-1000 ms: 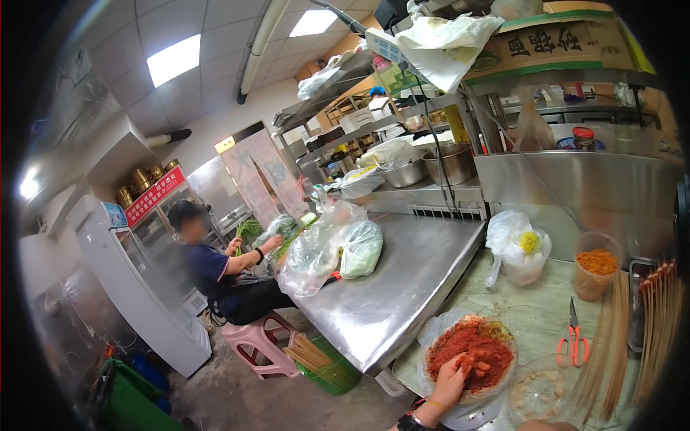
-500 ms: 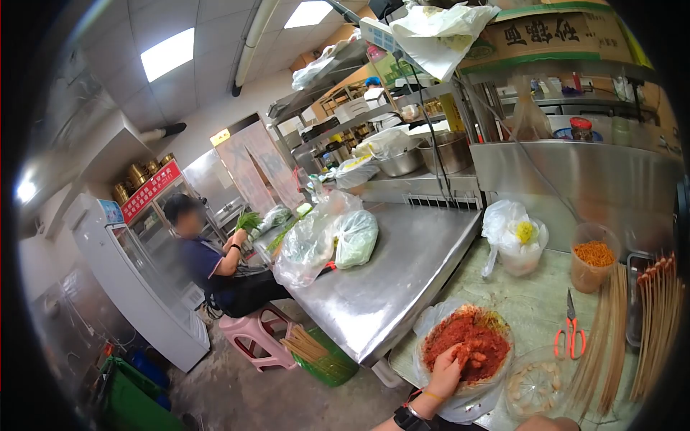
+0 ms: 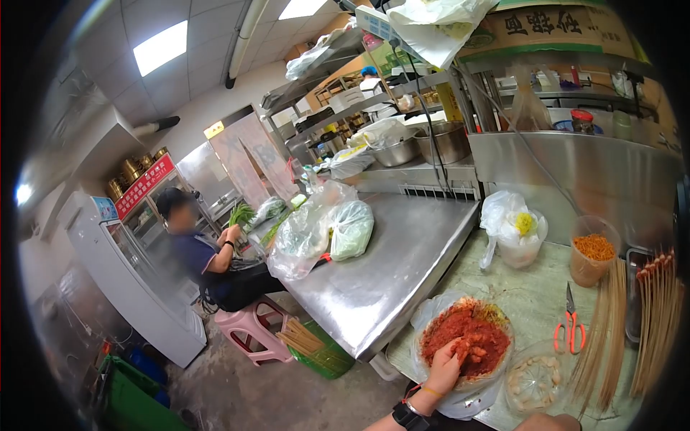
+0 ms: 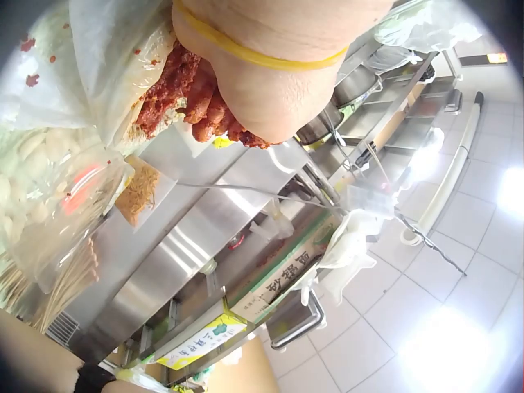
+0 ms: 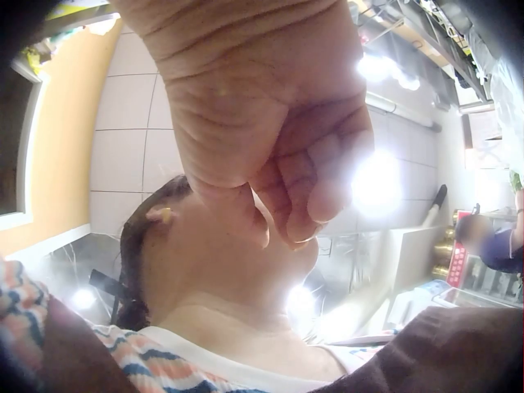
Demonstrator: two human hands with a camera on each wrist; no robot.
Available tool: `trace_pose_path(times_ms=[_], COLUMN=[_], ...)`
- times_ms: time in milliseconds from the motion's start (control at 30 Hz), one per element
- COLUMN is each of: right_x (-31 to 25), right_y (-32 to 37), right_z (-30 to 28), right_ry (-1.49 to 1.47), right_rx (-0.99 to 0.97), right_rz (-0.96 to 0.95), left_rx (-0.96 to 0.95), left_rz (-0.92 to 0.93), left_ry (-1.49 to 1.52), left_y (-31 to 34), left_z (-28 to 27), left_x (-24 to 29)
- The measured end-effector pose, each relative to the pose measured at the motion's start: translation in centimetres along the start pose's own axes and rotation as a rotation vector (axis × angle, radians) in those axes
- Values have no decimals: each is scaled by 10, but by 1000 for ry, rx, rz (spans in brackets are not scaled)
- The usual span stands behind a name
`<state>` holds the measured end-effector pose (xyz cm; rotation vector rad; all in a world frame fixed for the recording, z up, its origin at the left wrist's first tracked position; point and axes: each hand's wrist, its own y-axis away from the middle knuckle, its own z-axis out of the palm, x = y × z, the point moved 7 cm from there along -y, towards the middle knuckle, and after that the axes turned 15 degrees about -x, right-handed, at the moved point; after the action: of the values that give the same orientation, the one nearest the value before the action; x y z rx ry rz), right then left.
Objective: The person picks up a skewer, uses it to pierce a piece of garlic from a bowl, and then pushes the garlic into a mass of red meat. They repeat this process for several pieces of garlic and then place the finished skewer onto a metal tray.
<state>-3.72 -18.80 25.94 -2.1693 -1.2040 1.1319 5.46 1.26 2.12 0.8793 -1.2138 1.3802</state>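
- At ten o'clock from the bowl, a person in a dark blue shirt (image 3: 194, 248) sits on a pink plastic stool (image 3: 251, 327), holding long green stalks (image 3: 242, 214).
- On the pale-green counter (image 3: 532, 294), a round, plastic-lined bowl (image 3: 512, 339) holds brick-red, paste-coated food (image 3: 483, 336). The left hand (image 3: 444, 368) reaches over its seven o'clock side, fingers curled, apparently grasping a clump. The step in hand looks like working or picking out that food.
- At four o'clock from it, a clear round plastic tub (image 3: 533, 368) contains pale pieces.
- In its wrist view, the right hand (image 5: 270, 131) has loosely bent fingers, nothing visible in them.
- At three o'clock, orange-handled metal scissors (image 3: 570, 327), then thin tan sticks (image 3: 600, 341). The next move seems to call for a secure hold on one slippery piece.
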Motion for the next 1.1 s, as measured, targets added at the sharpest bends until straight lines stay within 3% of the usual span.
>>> trace_pose_path(times_ms=[200, 1100], right_x=[-2, 2], right_y=[4, 5], right_z=[0, -3], right_ry=[32, 12], right_rx=[-8, 51], right_rz=[-1, -10], left_rx=[20, 35], left_rz=[-37, -52], left_ry=[99, 17], left_y=[0, 2], left_z=[4, 2], left_x=[-4, 2])
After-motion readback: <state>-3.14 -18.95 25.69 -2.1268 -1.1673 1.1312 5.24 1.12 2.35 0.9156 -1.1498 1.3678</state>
